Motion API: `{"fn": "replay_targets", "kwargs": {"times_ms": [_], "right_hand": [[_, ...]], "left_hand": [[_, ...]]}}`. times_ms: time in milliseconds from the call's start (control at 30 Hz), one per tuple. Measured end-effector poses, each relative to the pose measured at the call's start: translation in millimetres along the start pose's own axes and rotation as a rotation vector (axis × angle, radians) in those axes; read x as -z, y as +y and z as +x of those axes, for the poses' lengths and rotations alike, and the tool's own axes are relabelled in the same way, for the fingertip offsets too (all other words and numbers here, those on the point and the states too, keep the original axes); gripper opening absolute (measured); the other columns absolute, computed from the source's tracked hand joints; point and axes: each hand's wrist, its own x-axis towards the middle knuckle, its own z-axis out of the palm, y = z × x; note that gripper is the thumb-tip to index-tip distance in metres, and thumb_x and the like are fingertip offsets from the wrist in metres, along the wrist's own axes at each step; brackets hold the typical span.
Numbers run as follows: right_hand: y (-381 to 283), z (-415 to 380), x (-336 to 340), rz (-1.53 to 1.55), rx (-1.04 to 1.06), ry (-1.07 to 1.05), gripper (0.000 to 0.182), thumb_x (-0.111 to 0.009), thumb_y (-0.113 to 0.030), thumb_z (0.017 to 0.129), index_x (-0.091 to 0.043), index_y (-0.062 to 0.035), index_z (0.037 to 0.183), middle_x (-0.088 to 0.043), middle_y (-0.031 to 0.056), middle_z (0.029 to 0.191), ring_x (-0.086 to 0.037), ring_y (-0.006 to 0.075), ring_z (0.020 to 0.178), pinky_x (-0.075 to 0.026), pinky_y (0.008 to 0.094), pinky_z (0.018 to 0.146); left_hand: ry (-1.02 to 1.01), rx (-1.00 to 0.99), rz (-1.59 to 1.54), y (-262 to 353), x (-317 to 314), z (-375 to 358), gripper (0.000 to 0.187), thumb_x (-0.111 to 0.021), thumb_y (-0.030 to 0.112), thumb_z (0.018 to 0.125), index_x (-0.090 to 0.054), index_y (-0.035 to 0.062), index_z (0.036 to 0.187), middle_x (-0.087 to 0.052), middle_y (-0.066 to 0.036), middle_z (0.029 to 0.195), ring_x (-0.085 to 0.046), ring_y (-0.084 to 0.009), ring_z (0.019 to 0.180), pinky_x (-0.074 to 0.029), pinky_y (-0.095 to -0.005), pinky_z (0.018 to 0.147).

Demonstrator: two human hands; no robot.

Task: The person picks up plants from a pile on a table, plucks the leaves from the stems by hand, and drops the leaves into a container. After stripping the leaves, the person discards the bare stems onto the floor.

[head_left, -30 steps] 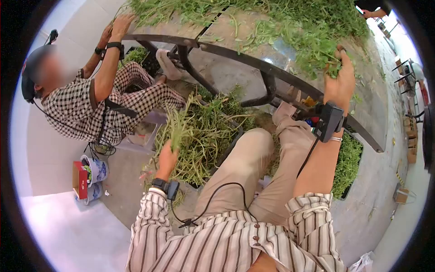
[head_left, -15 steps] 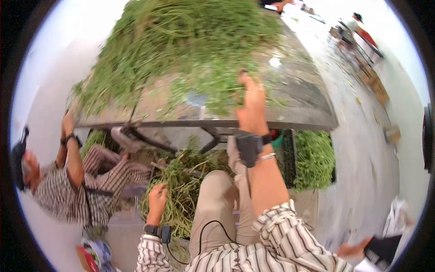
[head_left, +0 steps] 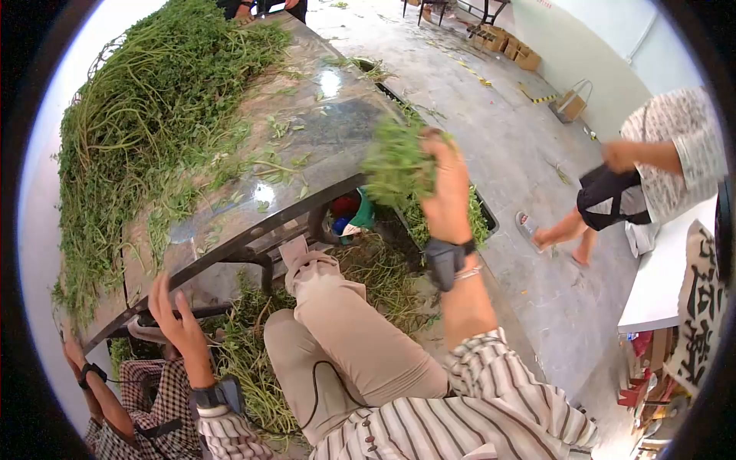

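Observation:
My right hand (head_left: pixel 448 184) is closed around a bunch of green leafy stems (head_left: pixel 399 162), blurred by motion, beyond the table's near edge and above a crate of greens (head_left: pixel 477 218). My left hand (head_left: pixel 180 326) is raised beside the table edge, fingers apart, with nothing in it. On the dark-topped table (head_left: pixel 337 123) a large heap of green plants (head_left: pixel 146 100) fills the far left, and loose sprigs (head_left: pixel 268 165) lie scattered nearer to me. Below, around my legs, are piles of stems (head_left: pixel 257 376).
A seated co-worker's hand (head_left: pixel 74 353) touches the table at the lower left. Another person (head_left: pixel 659 161) walks on the floor at the right. A white table (head_left: pixel 652 284) stands there too. Cardboard boxes (head_left: pixel 506 44) line the far wall.
The view has turned to the right. My right hand has moved from the tabletop out past its edge with a bunch of greens. My left hand has risen from the stem pile.

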Motion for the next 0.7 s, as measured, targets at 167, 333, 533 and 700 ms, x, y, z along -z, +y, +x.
{"fn": "replay_targets", "kwargs": {"times_ms": [167, 333, 533, 700], "right_hand": [[13, 50, 117, -0.109, 0.1, 0.128, 0.016, -0.056, -0.015, 0.084, -0.058, -0.0065, 0.098, -0.057, -0.0006, 0.078, -0.051, 0.0079, 0.063, -0.038, 0.0218, 0.047], [55, 102, 206, -0.601, 0.29, 0.249, 0.017, -0.054, -0.015, 0.086, -0.06, -0.0002, 0.092, -0.051, -0.0001, 0.071, -0.04, 0.0078, 0.061, -0.034, 0.0263, 0.054], [90, 161, 272, -1.057, 0.332, 0.27, 0.023, -0.056, -0.018, 0.085, -0.062, 0.0032, 0.092, -0.059, 0.0086, 0.072, -0.053, 0.0143, 0.066, -0.042, 0.0285, 0.061], [95, 199, 293, -1.381, 0.394, -0.003, 0.04, -0.058, -0.025, 0.082, -0.056, 0.0047, 0.109, -0.061, 0.0207, 0.097, -0.058, 0.0301, 0.088, -0.044, 0.0373, 0.079]], "left_hand": [[0.091, -0.107, 0.073, 11, -37, 47, 0.035, -0.046, 0.018, 0.095, -0.049, 0.0053, 0.128, -0.043, -0.012, 0.133, -0.036, -0.0285, 0.125, -0.03, -0.0425, 0.102], [0.075, -0.148, 0.101, 13, -70, 68, 0.04, -0.042, 0.029, 0.097, -0.048, 0.0068, 0.129, -0.043, -0.012, 0.133, -0.033, -0.0296, 0.126, -0.026, -0.0428, 0.104], [0.054, -0.153, 0.243, 10, -84, 73, 0.04, -0.039, 0.03, 0.097, -0.049, 0.0076, 0.128, -0.046, -0.012, 0.13, -0.036, -0.0304, 0.124, -0.027, -0.044, 0.103], [0.041, -0.104, 0.291, 16, -83, 74, 0.038, -0.044, 0.029, 0.094, -0.051, 0.0109, 0.127, -0.05, -0.011, 0.127, -0.041, -0.0297, 0.122, -0.028, -0.0418, 0.103]]}}
